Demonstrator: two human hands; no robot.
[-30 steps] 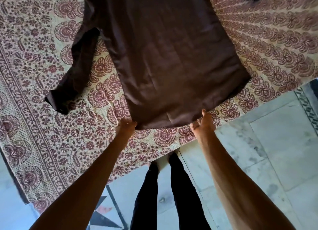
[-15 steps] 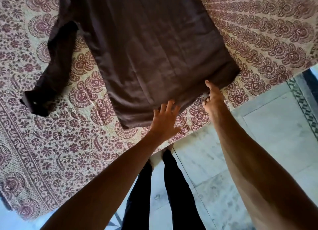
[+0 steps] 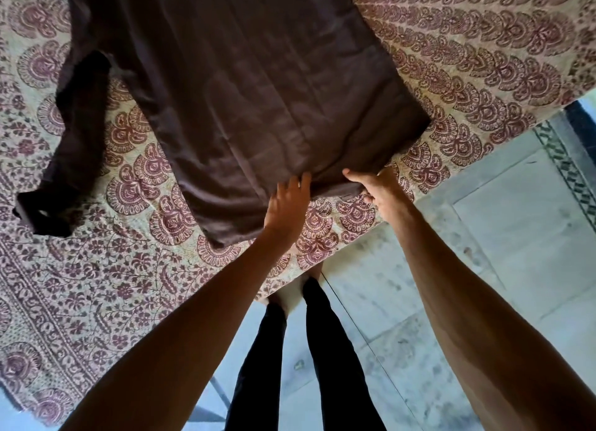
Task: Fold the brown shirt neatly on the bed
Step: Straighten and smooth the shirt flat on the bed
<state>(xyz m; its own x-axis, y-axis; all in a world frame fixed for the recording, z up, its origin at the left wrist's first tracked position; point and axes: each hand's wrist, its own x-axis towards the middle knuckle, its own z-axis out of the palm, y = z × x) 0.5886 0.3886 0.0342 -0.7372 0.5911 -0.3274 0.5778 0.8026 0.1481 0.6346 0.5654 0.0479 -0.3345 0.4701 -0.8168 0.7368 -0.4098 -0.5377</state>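
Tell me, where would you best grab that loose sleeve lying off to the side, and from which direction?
Probably the cuff, pinched from the person's left side. The sleeve lies stretched out away from the body of the brown shirt, so its cuff is the free end. Lifting there should swing the whole sleeve over in one fold.

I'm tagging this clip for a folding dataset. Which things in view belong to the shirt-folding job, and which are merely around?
Part of the job:
brown shirt, spread flat
bed, patterned cover under the shirt
left hand, flat on the hem
right hand, pinching the hem

Just around:
tiled floor
black trousers on the person's legs
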